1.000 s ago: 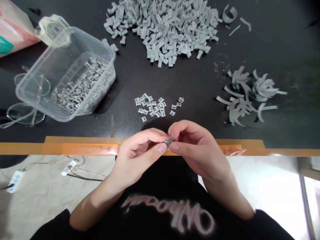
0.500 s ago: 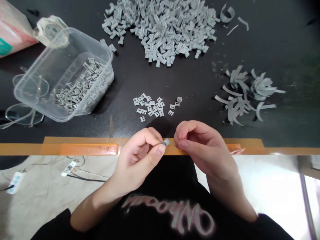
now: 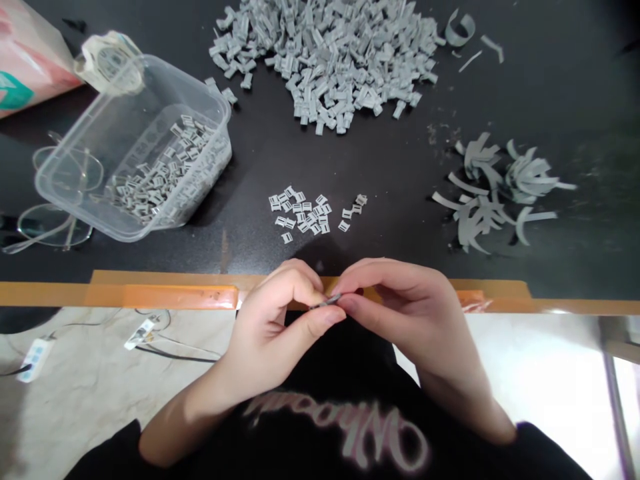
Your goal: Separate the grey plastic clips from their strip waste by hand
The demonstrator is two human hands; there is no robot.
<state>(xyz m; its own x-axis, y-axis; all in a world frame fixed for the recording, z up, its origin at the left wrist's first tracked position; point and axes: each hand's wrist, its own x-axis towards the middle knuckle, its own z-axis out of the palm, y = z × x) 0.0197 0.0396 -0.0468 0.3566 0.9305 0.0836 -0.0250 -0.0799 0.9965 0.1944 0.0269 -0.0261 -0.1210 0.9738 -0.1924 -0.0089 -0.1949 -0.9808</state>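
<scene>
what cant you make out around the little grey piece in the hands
Head view:
Small grey piece: one end hidden by the fingers of the right hand, its shape too small to tell.
Left hand: fingertips turned away, far sides hidden.
Grey pile: cut off by the top edge.
Pieces in the clear plastic tub: blurred through its wall.

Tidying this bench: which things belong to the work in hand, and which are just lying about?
Probably in use:
left hand
right hand
grey piece between them
grey pile
small grey pieces
clear tub
grey strips

Lying about:
eyeglasses
tape roll
pink bag
power strip
</scene>
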